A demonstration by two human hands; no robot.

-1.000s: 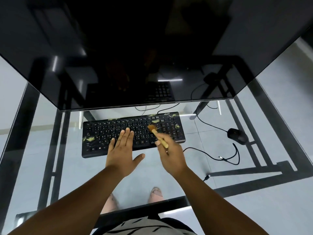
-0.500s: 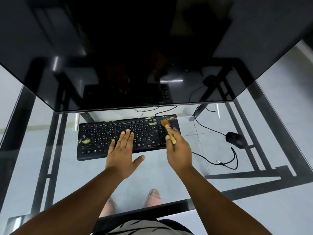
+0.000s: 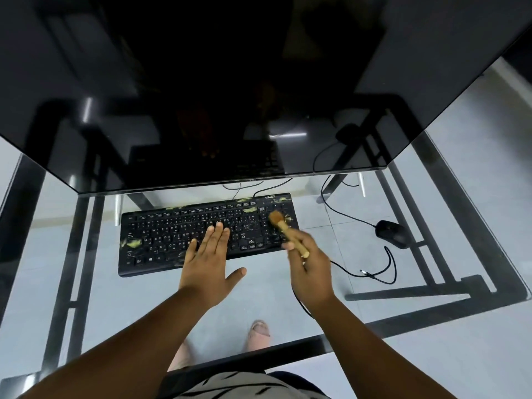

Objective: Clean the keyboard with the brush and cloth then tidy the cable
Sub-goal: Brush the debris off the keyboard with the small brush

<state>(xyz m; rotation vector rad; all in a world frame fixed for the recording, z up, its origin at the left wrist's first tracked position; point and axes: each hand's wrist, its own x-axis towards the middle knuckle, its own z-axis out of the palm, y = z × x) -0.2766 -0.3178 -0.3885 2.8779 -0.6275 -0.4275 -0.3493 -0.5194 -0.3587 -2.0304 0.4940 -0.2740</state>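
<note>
A black keyboard (image 3: 161,240) lies on the glass desk under the monitor, with yellowish dust patches at its left end and along its top row. My left hand (image 3: 208,260) rests flat on the keyboard's middle keys, fingers straight. My right hand (image 3: 309,266) grips a small wooden brush (image 3: 288,228), whose bristles touch the number pad at the keyboard's right end. A black cable (image 3: 371,276) loops on the glass to the right of my right hand. No cloth is in view.
A large dark monitor (image 3: 259,82) overhangs the far half of the desk. A black mouse (image 3: 391,234) sits to the right with its cable running back under the screen. The glass desk (image 3: 86,298) shows its black frame and my feet below.
The brush moved from the middle right keys up to the top right corner, then down onto the number pad. My left hand stayed flat on the keys.
</note>
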